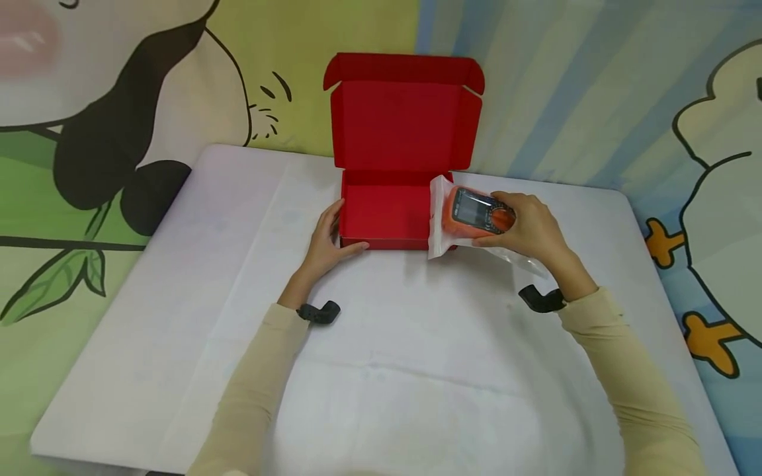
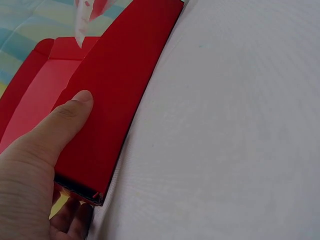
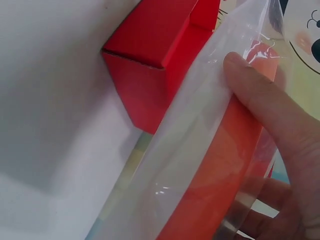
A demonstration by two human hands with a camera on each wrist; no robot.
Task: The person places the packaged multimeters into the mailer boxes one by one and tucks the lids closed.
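Observation:
A red cardboard box (image 1: 387, 211) stands on the table with its lid (image 1: 401, 122) raised at the back; the inside that shows is bare. My left hand (image 1: 326, 241) grips its front left corner, thumb on the front wall (image 2: 112, 100) and fingers round the left side. An orange multimeter (image 1: 473, 211) with a dark screen and a round dial is inside a clear plastic bag (image 1: 438, 218). My right hand (image 1: 532, 225) holds the bagged multimeter by its right end, over the box's right side. In the right wrist view the thumb presses the bag near the meter's orange edge (image 3: 220, 155).
A white cloth covers the table (image 1: 369, 396). Behind it hangs a cartoon-printed backdrop (image 1: 286, 39). A black band is on each wrist, the left band (image 1: 319, 313) and the right band (image 1: 540, 299).

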